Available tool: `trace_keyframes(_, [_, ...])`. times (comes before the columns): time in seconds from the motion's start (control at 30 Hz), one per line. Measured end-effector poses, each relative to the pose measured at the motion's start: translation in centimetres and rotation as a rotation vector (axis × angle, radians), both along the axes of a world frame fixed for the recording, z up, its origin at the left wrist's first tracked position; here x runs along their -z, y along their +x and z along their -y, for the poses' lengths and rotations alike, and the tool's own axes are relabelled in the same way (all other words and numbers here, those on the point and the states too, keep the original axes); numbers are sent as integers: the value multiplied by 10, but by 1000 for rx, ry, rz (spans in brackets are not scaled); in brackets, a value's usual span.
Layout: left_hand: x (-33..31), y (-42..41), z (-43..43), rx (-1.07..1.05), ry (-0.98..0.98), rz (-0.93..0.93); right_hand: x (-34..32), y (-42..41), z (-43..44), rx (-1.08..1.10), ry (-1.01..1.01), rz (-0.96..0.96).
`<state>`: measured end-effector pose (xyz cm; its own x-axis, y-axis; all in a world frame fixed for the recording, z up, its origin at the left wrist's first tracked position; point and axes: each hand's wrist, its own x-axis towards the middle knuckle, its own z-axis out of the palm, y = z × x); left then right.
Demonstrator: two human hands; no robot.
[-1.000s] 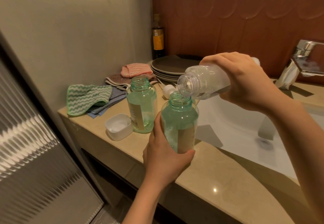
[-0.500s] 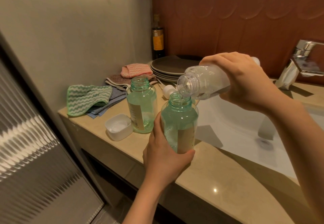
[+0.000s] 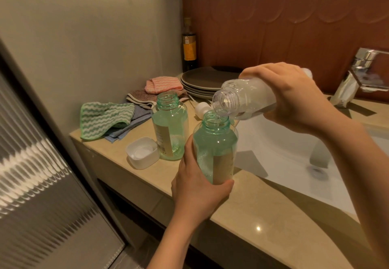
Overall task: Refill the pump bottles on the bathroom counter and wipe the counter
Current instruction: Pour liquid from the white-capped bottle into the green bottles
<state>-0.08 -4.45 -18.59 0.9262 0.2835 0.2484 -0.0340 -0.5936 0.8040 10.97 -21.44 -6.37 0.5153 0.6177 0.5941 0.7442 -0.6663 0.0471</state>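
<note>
A green bottle [image 3: 214,148] is gripped by the left hand [image 3: 197,186] at the counter's [image 3: 263,212] front edge; the clear bottle [image 3: 244,98], tilted over it, is grasped by the right hand [image 3: 294,96], its base hidden.

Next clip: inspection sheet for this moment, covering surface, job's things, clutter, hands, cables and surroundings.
Surface: beige stone counter with a white sink basin set in it at the right.
Job's things: near green bottle, open-topped, sits under the mouth of the tilted clear bottle; second green bottle stands open behind it; white cap lies open side up beside that one.
Clutter: green striped cloth, pink cloth on other folded cloths, stack of dark plates, dark bottle in the corner.
Hands: left hand grips the near green bottle; right hand grips the clear bottle.
Cables: nothing seen.
Surroundings: chrome tap, ribbed glass door at left.
</note>
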Motion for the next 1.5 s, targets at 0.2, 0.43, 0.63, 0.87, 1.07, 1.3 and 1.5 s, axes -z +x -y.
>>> trace_keyframes(0.2, [1, 1, 0, -7, -5, -1, -1, 0, 1, 2, -1, 1])
trace_keyframes(0.43, [0, 0, 0, -4, -10, 2, 0, -1, 0, 6, 2, 0])
trace_keyframes(0.63, [1, 0, 0, -3, -4, 4, 0, -1, 0, 8, 0, 5])
trace_keyframes(0.87, [2, 1, 0, -1, -5, 5, -1, 0, 1, -5, 1, 13])
trace_keyframes(1.07, [2, 0, -1, -1, -2, 10, -1, -1, 1, 0, -5, 12])
trace_keyframes(1.3, [1, 1, 0, -4, 5, 8, -1, -1, 1, 1, -7, 12])
trace_keyframes(1.5, [1, 1, 0, 1, 4, 10, -2, 0, 1, 6, -13, 13])
